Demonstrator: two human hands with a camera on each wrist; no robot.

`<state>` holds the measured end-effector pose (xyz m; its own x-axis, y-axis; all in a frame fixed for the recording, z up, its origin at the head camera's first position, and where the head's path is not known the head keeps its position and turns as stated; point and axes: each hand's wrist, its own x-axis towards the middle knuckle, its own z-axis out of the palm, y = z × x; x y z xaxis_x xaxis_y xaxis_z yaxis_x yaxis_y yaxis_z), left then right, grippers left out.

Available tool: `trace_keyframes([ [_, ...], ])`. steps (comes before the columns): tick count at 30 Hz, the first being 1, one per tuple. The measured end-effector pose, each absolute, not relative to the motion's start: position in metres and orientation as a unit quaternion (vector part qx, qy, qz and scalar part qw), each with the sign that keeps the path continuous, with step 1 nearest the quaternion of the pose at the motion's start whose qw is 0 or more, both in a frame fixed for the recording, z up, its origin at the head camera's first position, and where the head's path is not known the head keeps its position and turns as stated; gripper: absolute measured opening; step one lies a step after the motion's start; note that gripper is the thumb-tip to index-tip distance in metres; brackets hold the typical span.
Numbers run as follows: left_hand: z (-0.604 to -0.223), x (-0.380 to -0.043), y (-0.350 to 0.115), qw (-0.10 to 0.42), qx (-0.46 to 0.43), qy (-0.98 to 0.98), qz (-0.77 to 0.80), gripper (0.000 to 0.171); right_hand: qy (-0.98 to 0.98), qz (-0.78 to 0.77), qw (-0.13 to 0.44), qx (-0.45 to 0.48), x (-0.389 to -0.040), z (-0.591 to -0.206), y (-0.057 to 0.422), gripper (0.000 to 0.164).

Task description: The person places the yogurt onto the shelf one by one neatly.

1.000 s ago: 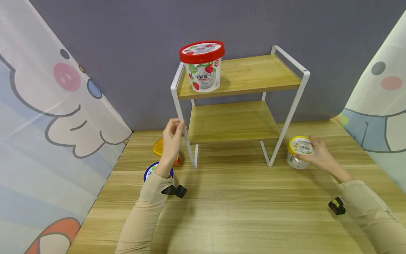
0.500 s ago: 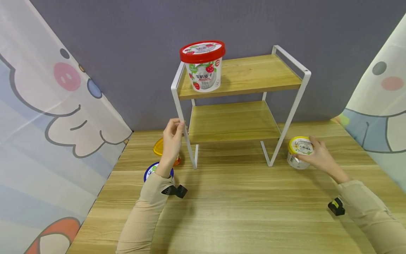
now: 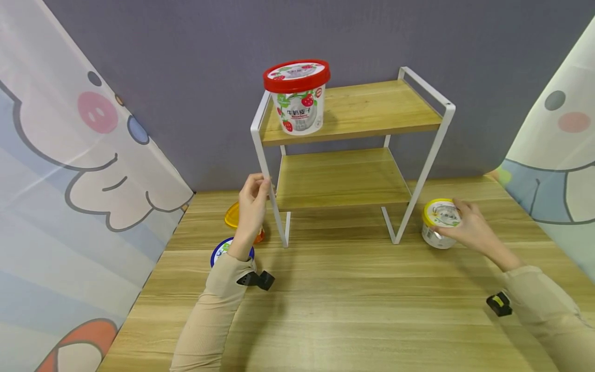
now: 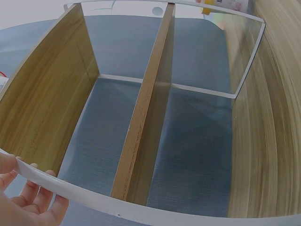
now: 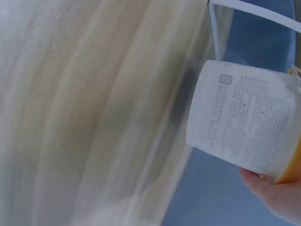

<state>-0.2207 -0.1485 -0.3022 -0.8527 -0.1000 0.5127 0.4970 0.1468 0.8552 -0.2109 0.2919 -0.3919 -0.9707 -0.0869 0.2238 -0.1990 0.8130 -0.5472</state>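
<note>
A two-tier shelf rack with a white metal frame (image 3: 426,168) and wooden boards stands on the table. My left hand (image 3: 253,199) grips its left front upright; the left wrist view shows the thumb and fingers (image 4: 41,200) around the white bar. To the right of the rack, my right hand (image 3: 471,230) holds a white tub with a yellow lid (image 3: 437,235) by its lid end. Printed text covers the tub's side (image 5: 244,117) in the right wrist view. Whether its base touches the table I cannot tell. A strawberry-print tub with a red lid (image 3: 299,106) sits at the top board's left end.
Left of the rack, partly behind my left arm, are a tub with an orange lid (image 3: 232,214) and a tub with a blue lid (image 3: 222,250). A grey partition (image 3: 209,103) stands behind the rack. Cartoon-print curtains (image 3: 60,206) flank the table (image 3: 344,310).
My right wrist and sleeve have shifted slightly to the right, and the yellow-lidded tub in that hand has moved a very little the same way. My left hand stays on the rack's upright.
</note>
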Motion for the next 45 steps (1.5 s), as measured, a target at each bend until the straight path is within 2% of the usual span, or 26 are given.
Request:
trace_keyframes([
  [45, -0.304, -0.221, -0.149, 0.234, -0.14, -0.72, -0.638, 0.021, -0.951, 0.273, 0.098, 0.112, -0.146, -0.305, 0.252, 0.097],
])
